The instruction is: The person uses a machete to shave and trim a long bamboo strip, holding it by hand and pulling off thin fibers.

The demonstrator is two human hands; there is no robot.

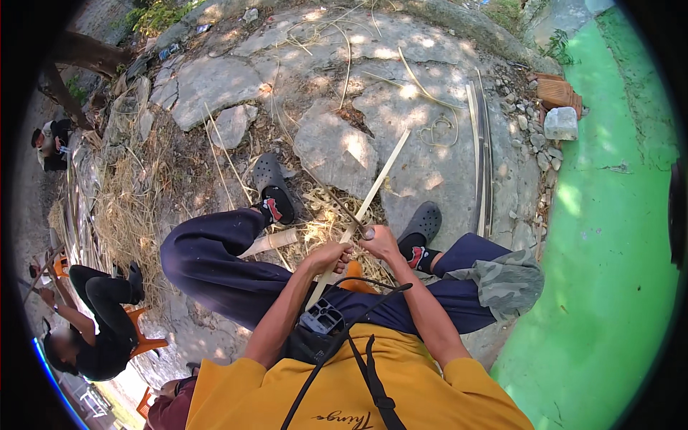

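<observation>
A long pale bamboo strip (383, 174) runs slantwise between my legs, from the slab ahead back toward my waist. My left hand (328, 258) is closed around it near its middle. Close beside it, my right hand (380, 244) grips what looks like a knife (342, 206), its long, narrow dark part pointing forward and left across the strip. The fingers of both hands almost touch, and they hide where the knife meets the strip. Curly shavings (326, 233) lie heaped under my hands. A thick piece of bamboo (271, 243) rests by my left leg.
Long strips (474, 143) lie on the cracked concrete at right, beside a green wall (609, 236). A pale block (561, 123) and orange-brown bricks (555, 91) stand along it. Dry fibre (136, 208) is piled at left. A person in black (100, 330) sits on an orange chair (145, 333).
</observation>
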